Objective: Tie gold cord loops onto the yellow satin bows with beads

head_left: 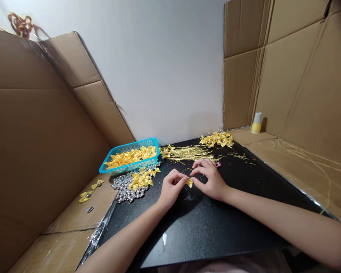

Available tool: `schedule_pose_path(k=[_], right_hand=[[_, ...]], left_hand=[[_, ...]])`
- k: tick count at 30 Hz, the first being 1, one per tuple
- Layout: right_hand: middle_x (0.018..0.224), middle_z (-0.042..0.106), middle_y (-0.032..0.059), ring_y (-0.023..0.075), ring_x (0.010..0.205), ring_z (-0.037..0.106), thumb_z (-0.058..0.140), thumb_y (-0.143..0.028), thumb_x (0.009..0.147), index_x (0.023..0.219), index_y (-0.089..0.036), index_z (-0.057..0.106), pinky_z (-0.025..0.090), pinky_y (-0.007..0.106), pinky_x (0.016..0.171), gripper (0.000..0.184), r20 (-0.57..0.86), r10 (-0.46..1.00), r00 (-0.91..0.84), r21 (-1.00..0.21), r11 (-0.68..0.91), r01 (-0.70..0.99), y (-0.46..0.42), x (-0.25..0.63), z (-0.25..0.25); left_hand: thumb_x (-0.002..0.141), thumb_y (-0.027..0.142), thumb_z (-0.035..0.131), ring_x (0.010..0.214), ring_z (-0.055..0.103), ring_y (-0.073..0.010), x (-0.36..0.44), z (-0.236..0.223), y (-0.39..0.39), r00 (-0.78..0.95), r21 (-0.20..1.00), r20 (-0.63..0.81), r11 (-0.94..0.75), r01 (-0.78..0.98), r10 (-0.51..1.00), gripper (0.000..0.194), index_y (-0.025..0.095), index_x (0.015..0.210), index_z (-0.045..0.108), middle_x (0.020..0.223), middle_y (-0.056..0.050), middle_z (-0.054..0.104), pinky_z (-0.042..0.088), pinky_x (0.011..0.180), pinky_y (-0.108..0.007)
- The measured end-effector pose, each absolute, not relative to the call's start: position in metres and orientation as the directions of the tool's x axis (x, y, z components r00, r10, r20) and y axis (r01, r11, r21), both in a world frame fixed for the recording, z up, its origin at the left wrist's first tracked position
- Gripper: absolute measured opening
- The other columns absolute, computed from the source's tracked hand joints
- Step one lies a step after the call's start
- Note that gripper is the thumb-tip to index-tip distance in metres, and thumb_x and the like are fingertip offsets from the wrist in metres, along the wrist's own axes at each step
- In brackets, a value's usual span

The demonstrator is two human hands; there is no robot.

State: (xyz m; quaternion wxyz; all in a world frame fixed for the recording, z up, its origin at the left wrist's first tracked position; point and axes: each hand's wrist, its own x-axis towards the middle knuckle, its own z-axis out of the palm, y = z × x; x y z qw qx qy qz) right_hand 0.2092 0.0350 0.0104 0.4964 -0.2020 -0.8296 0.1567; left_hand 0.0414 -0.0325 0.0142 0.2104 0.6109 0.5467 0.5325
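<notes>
Over the black table, my left hand (174,185) pinches a small yellow ribbon bow (190,183) between thumb and forefinger. My right hand (210,180) meets it from the other side, fingers curled, its fingertips at the bow and at a thin gold cord (187,169) that arcs in a loop between both hands. The exact grip of the right fingertips is partly hidden. Just beyond the hands lies a spread bunch of cut gold cords (191,152). A small pink object (218,164) shows behind my right hand.
A blue basket (157,146) of yellow bows stands at the left. Beside it are silver beads (126,189) with loose bows (142,179) on top. A pile of beaded bows (217,139) lies at the back. A thread spool (256,123) stands right, near cardboard walls (301,76).
</notes>
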Motion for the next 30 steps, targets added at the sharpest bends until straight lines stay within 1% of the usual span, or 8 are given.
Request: schedule_pose_path(k=[2,8,15,22,26,30], right_hand=[[0.094,0.061,0.0045,0.0218,0.092,0.052,0.065,-0.022,0.079,0.078,-0.022,0.067,0.038,0.039,0.083,0.002,0.753,0.505,-0.423,-0.472,0.861,0.188,0.035,0.2082,0.0095],[0.086,0.063,0.0023,0.0206,0.087,0.052,0.066,-0.018,0.079,0.067,-0.022,0.066,0.035,0.038,0.081,0.012,0.742,0.501,-0.446,-0.441,0.865,0.239,0.037,0.2047,0.0061],[0.085,0.062,0.0011,0.0194,0.087,0.053,0.064,-0.016,0.077,0.066,-0.02,0.062,0.032,0.038,0.082,0.012,0.725,0.498,-0.476,-0.423,0.867,0.263,0.035,0.2057,0.0089],[0.085,0.062,0.0014,0.0196,0.088,0.053,0.064,-0.016,0.077,0.067,-0.02,0.061,0.033,0.038,0.083,0.012,0.72,0.465,-0.516,-0.408,0.884,0.228,0.034,0.2057,0.0092],[0.085,0.062,0.0011,0.0191,0.089,0.053,0.063,-0.016,0.078,0.067,-0.02,0.061,0.033,0.039,0.084,0.012,0.708,0.466,-0.531,-0.412,0.883,0.225,0.0342,0.2055,0.0089],[0.086,0.062,0.0006,0.0189,0.089,0.053,0.064,-0.016,0.078,0.067,-0.02,0.061,0.033,0.039,0.085,0.012,0.703,0.463,-0.541,-0.411,0.884,0.222,0.0341,0.2055,0.009]], left_hand=[[0.077,0.038,0.068,0.056,0.038,-0.0103,0.0422,0.015,-0.0331,-0.163,0.832,0.431,-0.321,0.452,0.888,0.022,0.018,0.067,0.071,0.064,0.002,0.045,0.029,0.053,-0.023],[0.079,0.035,0.067,0.056,0.04,-0.0109,0.0427,0.0128,-0.0337,-0.158,0.79,0.47,-0.333,0.515,0.869,0.02,0.018,0.069,0.073,0.064,0.002,0.045,0.03,0.053,-0.024],[0.079,0.031,0.065,0.057,0.042,-0.0113,0.0437,0.012,-0.0339,-0.162,0.753,0.478,-0.307,0.582,0.863,0.019,0.018,0.067,0.07,0.062,0.002,0.046,0.033,0.054,-0.024],[0.08,0.028,0.062,0.056,0.044,-0.0109,0.0446,0.0108,-0.0336,-0.157,0.743,0.475,-0.3,0.598,0.866,0.018,0.018,0.065,0.065,0.063,0.003,0.048,0.034,0.055,-0.023],[0.08,0.026,0.062,0.059,0.046,-0.012,0.0454,0.0129,-0.0343,-0.142,0.721,0.487,-0.305,0.622,0.862,0.016,0.018,0.067,0.066,0.063,0.002,0.048,0.035,0.058,-0.024],[0.081,0.024,0.061,0.063,0.047,-0.0132,0.046,0.0151,-0.0354,-0.112,0.673,0.52,-0.325,0.664,0.847,0.015,0.018,0.069,0.067,0.065,0.001,0.05,0.036,0.06,-0.024]])
